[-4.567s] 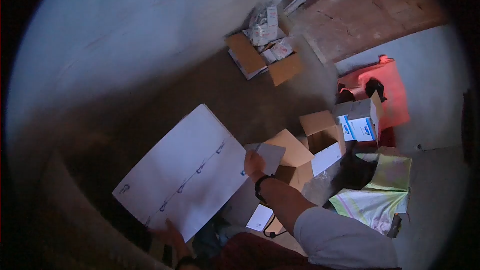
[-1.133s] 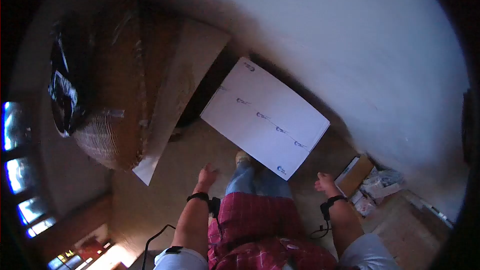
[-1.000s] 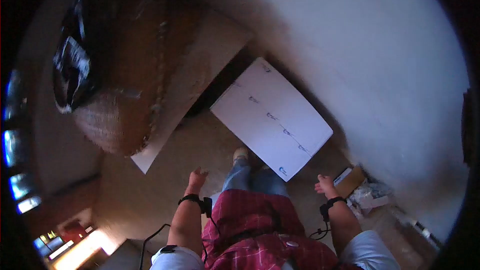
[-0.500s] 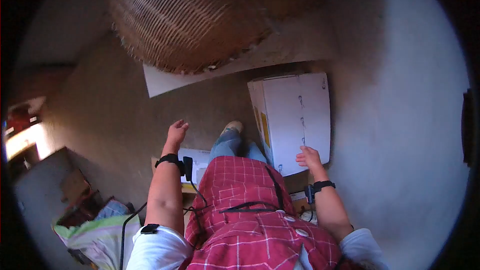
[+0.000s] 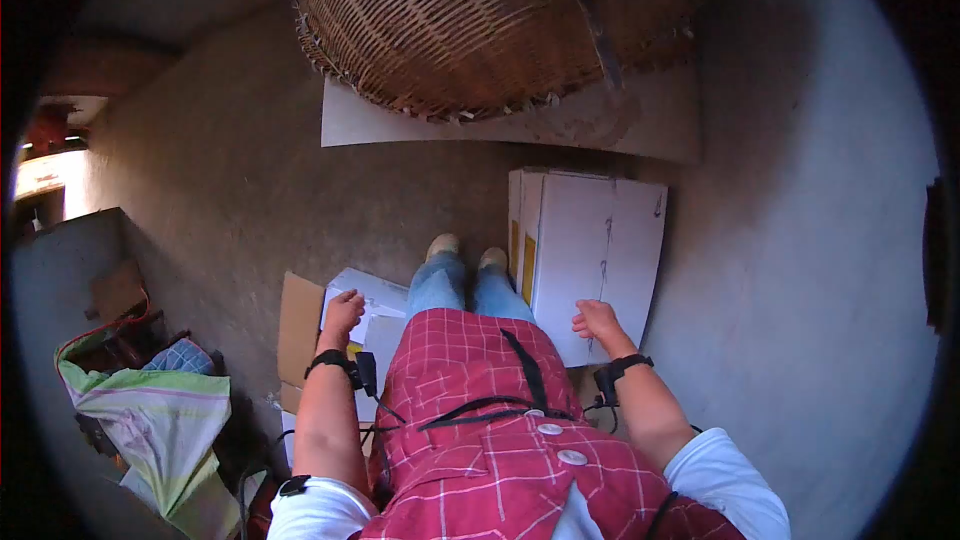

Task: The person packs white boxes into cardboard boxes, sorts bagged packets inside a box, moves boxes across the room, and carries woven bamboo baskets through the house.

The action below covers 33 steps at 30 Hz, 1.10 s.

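Observation:
My left hand (image 5: 345, 311) hangs in front of me with its fingers loosely curled in and nothing in them. Beneath it in the view lies an open carton (image 5: 384, 290) with white sides and a brown flap. My right hand (image 5: 597, 321), also curled and holding nothing, appears over the near part of a tall white box (image 5: 585, 230). Whether it touches that box I cannot tell. Black straps with small devices circle both wrists. A red checked apron (image 5: 480, 370) covers my front.
Ahead, a large woven basket (image 5: 440, 30) rests on a pale board (image 5: 370, 125). A bare wall (image 5: 800, 270) runs along the right. At the left, a green and white striped cloth (image 5: 160, 405) lies over a heap of things beside a low grey partition (image 5: 60, 270).
My view has shifted, and both feet now show side by side. More of the open carton has come into sight at the left. Both hands stay empty, their fingers more curled.

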### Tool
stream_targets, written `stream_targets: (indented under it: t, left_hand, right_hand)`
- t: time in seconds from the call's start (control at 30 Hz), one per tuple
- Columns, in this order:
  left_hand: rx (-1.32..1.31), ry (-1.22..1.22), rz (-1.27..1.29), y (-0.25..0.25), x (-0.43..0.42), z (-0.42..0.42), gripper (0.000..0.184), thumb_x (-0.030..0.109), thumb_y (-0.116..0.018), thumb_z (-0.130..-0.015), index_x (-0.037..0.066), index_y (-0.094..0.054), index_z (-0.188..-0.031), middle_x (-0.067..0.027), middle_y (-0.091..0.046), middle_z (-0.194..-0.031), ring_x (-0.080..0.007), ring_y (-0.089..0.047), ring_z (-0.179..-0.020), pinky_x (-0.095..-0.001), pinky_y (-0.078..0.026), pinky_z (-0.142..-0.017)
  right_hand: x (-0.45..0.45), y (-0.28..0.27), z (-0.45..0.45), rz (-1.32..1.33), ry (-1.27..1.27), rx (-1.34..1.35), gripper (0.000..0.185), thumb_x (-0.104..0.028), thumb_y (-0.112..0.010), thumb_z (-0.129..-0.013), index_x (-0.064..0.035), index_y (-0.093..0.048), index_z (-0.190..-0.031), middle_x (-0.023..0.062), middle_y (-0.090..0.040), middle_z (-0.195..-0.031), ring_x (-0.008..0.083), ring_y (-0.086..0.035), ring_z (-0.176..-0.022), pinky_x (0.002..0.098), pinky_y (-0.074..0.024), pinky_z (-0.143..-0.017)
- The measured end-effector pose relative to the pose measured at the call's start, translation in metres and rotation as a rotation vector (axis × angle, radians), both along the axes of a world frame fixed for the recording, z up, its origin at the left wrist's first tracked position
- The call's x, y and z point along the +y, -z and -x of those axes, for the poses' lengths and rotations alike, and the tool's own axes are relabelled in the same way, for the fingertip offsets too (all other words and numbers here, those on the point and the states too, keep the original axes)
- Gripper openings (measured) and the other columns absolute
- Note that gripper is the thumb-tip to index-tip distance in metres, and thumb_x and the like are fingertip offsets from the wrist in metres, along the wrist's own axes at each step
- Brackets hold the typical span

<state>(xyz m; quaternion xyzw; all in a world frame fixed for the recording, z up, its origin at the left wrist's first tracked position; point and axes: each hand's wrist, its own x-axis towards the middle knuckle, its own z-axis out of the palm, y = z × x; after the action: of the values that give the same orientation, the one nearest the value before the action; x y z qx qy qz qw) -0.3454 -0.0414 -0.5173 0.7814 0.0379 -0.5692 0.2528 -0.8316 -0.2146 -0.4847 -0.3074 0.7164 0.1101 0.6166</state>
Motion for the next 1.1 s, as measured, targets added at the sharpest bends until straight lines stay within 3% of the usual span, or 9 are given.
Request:
stream_targets:
  t: [0.17,0.23,0.4,0.67,0.8,0.83,0.9,0.93,1.1]
  left_hand:
    - [0.136,-0.005,0.07,0.017,-0.024,0.034,0.041,0.016,-0.058,-0.081,-0.002,-0.05,-0.117,-0.0041,-0.06,-0.08,-0.0107,-0.053,-0.064,-0.0223,-0.041,-0.051]
    - [0.014,0.197,0.112,0.026,-0.027,0.037,0.044,0.018,-0.058,-0.081,-0.002,-0.049,-0.119,-0.005,-0.061,-0.084,-0.0111,-0.054,-0.068,-0.0234,-0.042,-0.056]
    - [0.084,0.06,0.21,0.011,-0.032,0.027,0.046,0.02,-0.057,-0.082,0.0,-0.047,-0.122,-0.0056,-0.061,-0.09,-0.0118,-0.055,-0.073,-0.0242,-0.043,-0.061]
    - [0.091,-0.311,0.147,-0.045,0.02,-0.009,0.026,0.013,-0.053,-0.083,0.002,-0.051,-0.107,-0.0027,-0.053,-0.068,-0.0109,-0.048,-0.049,-0.021,-0.033,-0.038]
    - [0.042,-0.273,0.084,-0.048,0.023,-0.023,0.027,0.012,-0.052,-0.083,0.004,-0.05,-0.109,-0.0028,-0.051,-0.064,-0.0118,-0.047,-0.047,-0.0229,-0.033,-0.038]
    - [0.047,-0.271,0.086,-0.036,0.022,-0.03,0.027,0.012,-0.052,-0.083,0.004,-0.05,-0.109,-0.0028,-0.051,-0.064,-0.0118,-0.047,-0.047,-0.0229,-0.033,-0.038]
    - [0.219,-0.119,0.185,-0.039,0.012,-0.039,0.036,0.019,-0.05,-0.086,0.008,-0.046,-0.119,-0.0057,-0.058,-0.079,-0.0154,-0.055,-0.064,-0.026,-0.043,-0.051]
    - [0.095,-0.137,0.12,-0.036,0.005,-0.031,0.035,0.019,-0.051,-0.085,0.006,-0.047,-0.118,-0.0051,-0.058,-0.078,-0.0151,-0.056,-0.063,-0.0256,-0.043,-0.049]
    - [0.093,-0.172,0.264,-0.037,-0.053,-0.007,0.036,0.018,-0.053,-0.085,0.005,-0.047,-0.118,-0.004,-0.058,-0.079,-0.0143,-0.055,-0.063,-0.0251,-0.043,-0.051]
  right_hand:
    - [-0.038,-0.011,0.025,0.085,0.084,0.091,0.034,-0.029,-0.049,-0.086,-0.0021,-0.052,-0.107,0.0117,-0.06,-0.078,0.0179,-0.061,-0.06,0.0265,-0.0496,-0.048]
    - [-0.043,-0.016,0.035,0.114,0.109,0.119,0.033,-0.029,-0.049,-0.086,-0.0021,-0.052,-0.105,0.0121,-0.06,-0.078,0.019,-0.062,-0.06,0.0276,-0.0501,-0.047]
    - [-0.044,-0.03,-0.003,0.15,0.103,0.112,0.032,-0.03,-0.048,-0.086,-0.003,-0.053,-0.103,0.0107,-0.06,-0.076,0.0167,-0.059,-0.057,0.027,-0.0477,-0.046]
    - [-0.042,-0.07,-0.045,0.224,-0.143,-0.122,0.03,-0.031,-0.049,-0.087,-0.0025,-0.055,-0.096,0.0089,-0.06,-0.076,0.0156,-0.06,-0.059,0.0248,-0.048,-0.048]
    - [-0.052,-0.091,-0.039,0.299,-0.097,-0.113,0.03,-0.031,-0.049,-0.087,-0.0027,-0.054,-0.096,0.009,-0.059,-0.076,0.0158,-0.06,-0.058,0.0255,-0.0481,-0.047]
    - [-0.054,-0.094,-0.035,0.296,-0.065,-0.094,0.03,-0.031,-0.049,-0.087,-0.0022,-0.055,-0.095,0.0089,-0.059,-0.075,0.0158,-0.059,-0.058,0.0258,-0.0477,-0.046]
    - [-0.053,-0.092,-0.022,0.286,-0.037,-0.068,0.03,-0.03,-0.048,-0.088,-0.0018,-0.055,-0.094,0.0087,-0.059,-0.074,0.0158,-0.059,-0.057,0.0262,-0.0474,-0.046]
    - [-0.051,-0.089,-0.017,0.233,-0.059,-0.027,0.029,-0.03,-0.048,-0.088,-0.002,-0.055,-0.092,0.009,-0.059,-0.073,0.0161,-0.059,-0.057,0.0264,-0.0474,-0.045]
    - [-0.049,-0.089,-0.004,0.073,-0.161,0.066,0.028,-0.03,-0.049,-0.087,-0.0027,-0.054,-0.093,0.0094,-0.059,-0.073,0.0182,-0.061,-0.058,0.0276,-0.0487,-0.046]
